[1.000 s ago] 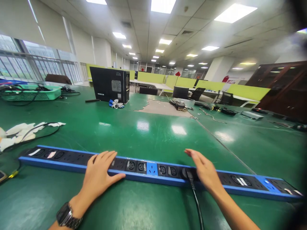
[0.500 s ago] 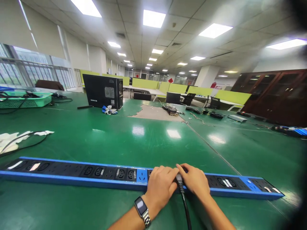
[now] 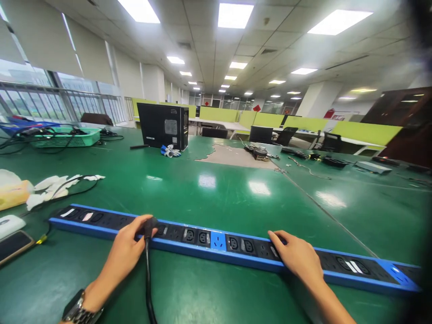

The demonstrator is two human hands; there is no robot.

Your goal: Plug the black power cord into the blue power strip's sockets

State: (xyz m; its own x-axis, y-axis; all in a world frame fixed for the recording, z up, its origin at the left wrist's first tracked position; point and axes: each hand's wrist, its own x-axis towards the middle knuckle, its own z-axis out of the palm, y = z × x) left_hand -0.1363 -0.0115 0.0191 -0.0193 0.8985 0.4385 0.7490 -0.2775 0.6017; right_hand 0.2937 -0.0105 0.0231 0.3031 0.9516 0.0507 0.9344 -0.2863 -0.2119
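Observation:
A long blue-and-black power strip (image 3: 218, 241) lies across the green table in front of me, its rows of sockets facing up. My left hand (image 3: 130, 240), with a watch on the wrist, pinches a black power plug (image 3: 148, 228) over the strip's left part. Whether the plug is seated in a socket there, I cannot tell. From it a thick black cord (image 3: 148, 279) runs down towards me. My right hand (image 3: 299, 256) is closed over the strip right of centre, thumb and fingers against it; some fingertips are hidden.
To the left are a phone (image 3: 13, 247), a white device (image 3: 10, 225), crumpled tissues (image 3: 50, 189) and a green basket (image 3: 70, 138) of cables. Further back stand a black computer case (image 3: 162, 126), gloves (image 3: 170, 151) and loose parts (image 3: 259, 152).
My left hand has moved left along the strip with the plug, away from my right hand. My right hand stays on the strip. The view has turned left.

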